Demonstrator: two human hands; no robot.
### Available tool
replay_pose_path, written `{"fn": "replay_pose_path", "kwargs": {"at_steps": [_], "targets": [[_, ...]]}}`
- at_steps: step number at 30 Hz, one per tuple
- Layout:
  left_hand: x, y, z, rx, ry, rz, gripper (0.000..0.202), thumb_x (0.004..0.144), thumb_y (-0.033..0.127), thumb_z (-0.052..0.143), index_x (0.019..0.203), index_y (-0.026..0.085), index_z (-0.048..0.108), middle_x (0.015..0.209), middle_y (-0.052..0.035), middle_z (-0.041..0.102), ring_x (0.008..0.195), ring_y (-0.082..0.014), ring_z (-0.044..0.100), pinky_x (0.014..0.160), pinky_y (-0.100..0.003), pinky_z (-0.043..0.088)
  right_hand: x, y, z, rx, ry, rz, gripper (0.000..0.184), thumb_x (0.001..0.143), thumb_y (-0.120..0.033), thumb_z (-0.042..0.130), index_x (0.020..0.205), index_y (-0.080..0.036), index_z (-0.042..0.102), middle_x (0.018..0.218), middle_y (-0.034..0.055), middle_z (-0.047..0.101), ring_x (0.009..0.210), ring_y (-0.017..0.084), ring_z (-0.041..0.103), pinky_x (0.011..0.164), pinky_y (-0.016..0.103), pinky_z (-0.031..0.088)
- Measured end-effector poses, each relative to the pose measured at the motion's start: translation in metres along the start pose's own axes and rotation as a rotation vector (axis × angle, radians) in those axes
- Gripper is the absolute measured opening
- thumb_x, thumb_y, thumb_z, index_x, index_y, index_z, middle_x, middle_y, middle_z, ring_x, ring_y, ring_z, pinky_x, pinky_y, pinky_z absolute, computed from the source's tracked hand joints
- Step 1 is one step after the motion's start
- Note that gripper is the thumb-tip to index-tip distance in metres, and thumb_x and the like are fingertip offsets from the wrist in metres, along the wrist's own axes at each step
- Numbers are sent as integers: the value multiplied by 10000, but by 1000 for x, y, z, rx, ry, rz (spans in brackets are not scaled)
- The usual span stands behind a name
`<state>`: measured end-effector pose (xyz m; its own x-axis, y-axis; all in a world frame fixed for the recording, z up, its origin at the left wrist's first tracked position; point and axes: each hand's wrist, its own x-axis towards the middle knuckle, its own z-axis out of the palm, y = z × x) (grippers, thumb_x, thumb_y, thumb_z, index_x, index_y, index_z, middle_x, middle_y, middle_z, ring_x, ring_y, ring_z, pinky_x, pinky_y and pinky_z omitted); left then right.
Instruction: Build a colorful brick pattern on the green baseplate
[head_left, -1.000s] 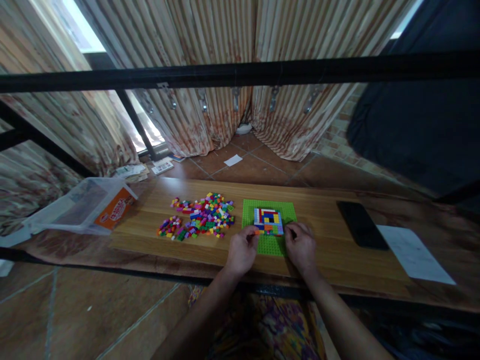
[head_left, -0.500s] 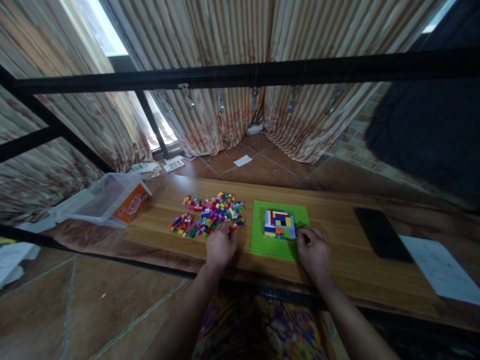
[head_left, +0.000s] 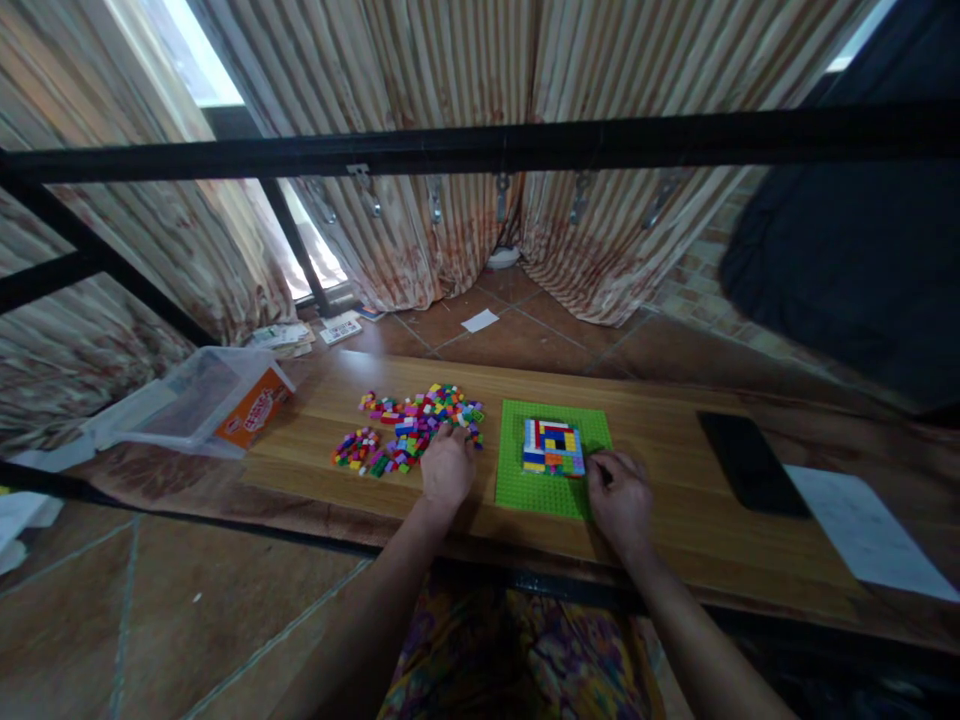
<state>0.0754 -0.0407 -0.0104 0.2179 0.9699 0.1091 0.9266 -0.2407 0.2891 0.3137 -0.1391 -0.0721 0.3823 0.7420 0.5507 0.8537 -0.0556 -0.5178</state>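
Observation:
My left hand (head_left: 448, 472) reaches over the near right side of a pile of small coloured toy bricks (head_left: 409, 425). Its fingers look slightly apart and bent down among the bricks, their tips partly hidden. On a green studded baseplate (head_left: 517, 490) sits a low square build of bricks (head_left: 553, 448), with a white, red, blue and yellow pattern and a dark gap in the middle. My right hand (head_left: 621, 498) rests at the baseplate's right edge, beside the build's lower right corner. Its thumb and fingers are curled into a pinch; anything between them is too small to make out.
A clear plastic box (head_left: 191, 405) with an orange label lies at the wooden board's (head_left: 660, 440) left end. To the right are a black phone-like slab (head_left: 752, 463) and a white sheet (head_left: 874, 535). A black metal bar (head_left: 465, 150) crosses beyond the board, before striped curtains.
My left hand has moved forward, farther over the brick pile. My right hand stays beside the build. The whole view has shifted slightly.

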Motion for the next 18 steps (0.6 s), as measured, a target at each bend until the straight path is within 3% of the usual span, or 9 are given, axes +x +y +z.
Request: {"fn": "replay_pose_path", "kwargs": {"at_steps": [5,10,18], "targets": [[-11,6,-7,-177,54,17,199,936,211,476,1032,188,649,1020,-78,692,891,-191,669,782,-271,482,1,-3,-1,-7,3,15,238,896,-301,491,789,-192,674,850,89,682,812,227,576,793,363,445],[-30,37,0,-448,-70,152,140,918,178,510,981,175,635,864,-52,708,815,-174,676,741,-255,484,3,-6,-3,-3,-7,23,239,897,-287,488,782,-188,673,843,91,679,817,226,572,792,358,440],[-35,74,17,-438,-105,248,114,900,202,565,966,208,657,1008,-47,692,872,-172,659,785,-271,483,3,-7,-1,1,-21,55,247,902,-278,475,775,-192,668,839,88,681,832,226,569,802,357,433]]}}
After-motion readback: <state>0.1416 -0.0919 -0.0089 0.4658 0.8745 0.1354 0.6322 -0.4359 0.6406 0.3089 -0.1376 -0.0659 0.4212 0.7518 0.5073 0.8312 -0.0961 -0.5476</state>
